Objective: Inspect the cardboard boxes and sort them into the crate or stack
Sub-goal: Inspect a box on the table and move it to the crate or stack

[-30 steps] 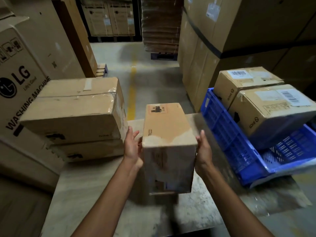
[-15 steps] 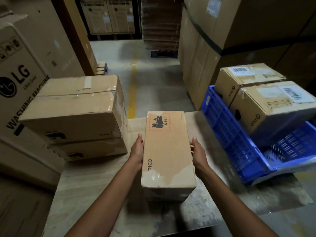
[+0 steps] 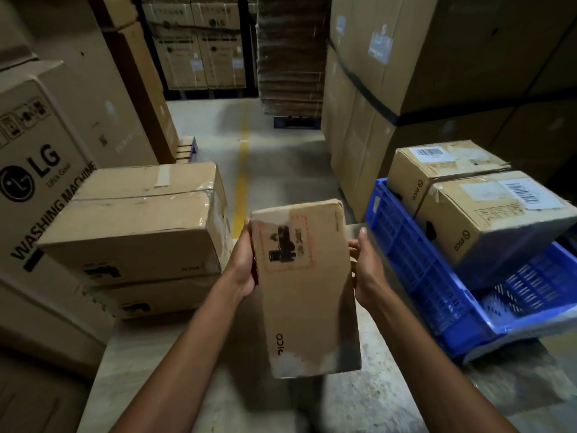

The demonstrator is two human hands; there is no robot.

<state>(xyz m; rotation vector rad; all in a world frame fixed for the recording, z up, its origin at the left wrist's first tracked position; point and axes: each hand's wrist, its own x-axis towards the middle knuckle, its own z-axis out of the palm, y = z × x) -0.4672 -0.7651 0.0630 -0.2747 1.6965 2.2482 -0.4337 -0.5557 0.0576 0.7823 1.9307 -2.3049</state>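
Note:
A long narrow cardboard box (image 3: pixel 307 292) with a black-and-red label and the word PICO is held above the table, its labelled face tilted up toward me. My left hand (image 3: pixel 245 260) grips its left side and my right hand (image 3: pixel 363 270) grips its right side, fingers wrapped behind it. At the left, a stack of two cardboard boxes (image 3: pixel 137 226) rests on the table. At the right, a blue crate (image 3: pixel 415 273) holds two boxes (image 3: pixel 490 214) with barcode labels.
The pale table (image 3: pixel 175 370) carries the stack and the crate. A large LG washing machine carton (image 3: pixel 34 195) stands at the left. Tall cartons (image 3: pixel 406 73) rise behind the crate. An aisle with a yellow floor line (image 3: pixel 242 179) runs ahead.
The box lay flat near the table half a second ago; both hands have lifted it and tilted its labelled face toward me. The stack and crate have not moved.

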